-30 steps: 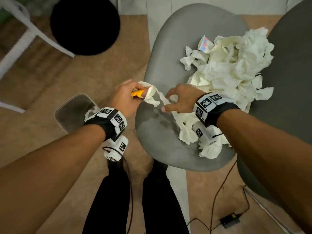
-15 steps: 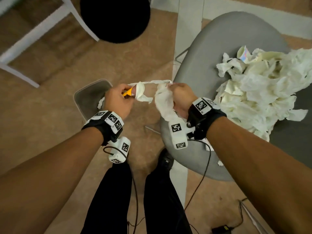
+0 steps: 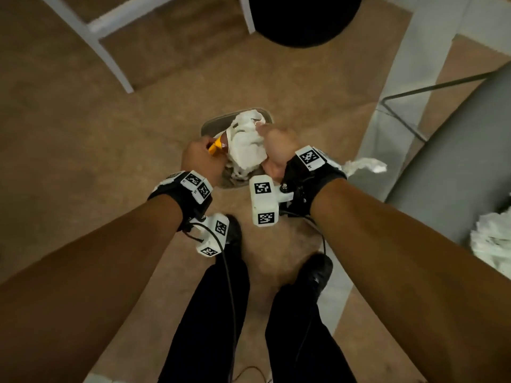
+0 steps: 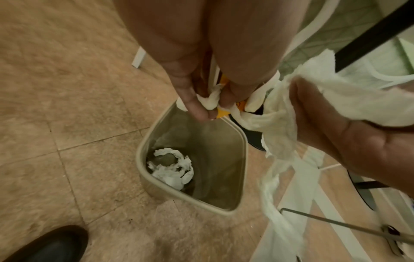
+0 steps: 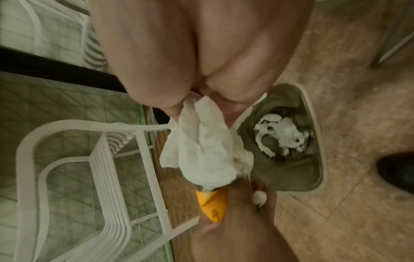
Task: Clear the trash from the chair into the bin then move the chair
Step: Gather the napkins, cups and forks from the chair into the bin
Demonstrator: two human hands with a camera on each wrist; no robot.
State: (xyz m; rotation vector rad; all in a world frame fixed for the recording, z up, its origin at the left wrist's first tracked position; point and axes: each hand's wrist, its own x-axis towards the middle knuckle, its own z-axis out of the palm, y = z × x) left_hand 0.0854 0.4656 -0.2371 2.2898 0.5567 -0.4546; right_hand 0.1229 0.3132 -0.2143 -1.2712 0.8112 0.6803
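Note:
Both hands hover over the small beige bin (image 3: 210, 125) on the floor. My left hand (image 3: 203, 157) pinches an orange wrapper (image 3: 217, 146) together with a twist of white tissue (image 4: 209, 102). My right hand (image 3: 278, 146) grips a crumpled wad of white tissue (image 3: 247, 145) that joins the left hand's piece. The bin (image 4: 240, 177) holds torn tissue (image 4: 172, 168) at its bottom. The grey chair (image 3: 453, 172) is at the right edge, with more tissue (image 3: 492, 244) left on its seat and one piece (image 3: 365, 165) at its rim.
A white chair frame (image 3: 110, 59) and a black round stool (image 3: 301, 17) stand on the far side of the bin. My black shoes (image 3: 318, 269) stand on the tan tile floor just short of the bin. The grey chair's thin metal leg (image 3: 431, 85) crosses the upper right.
Both hands have carried the tissue and orange wrapper leftward off the grey chair seat and now hold them over the bin. My view has swung left, so the chair is at the right edge.

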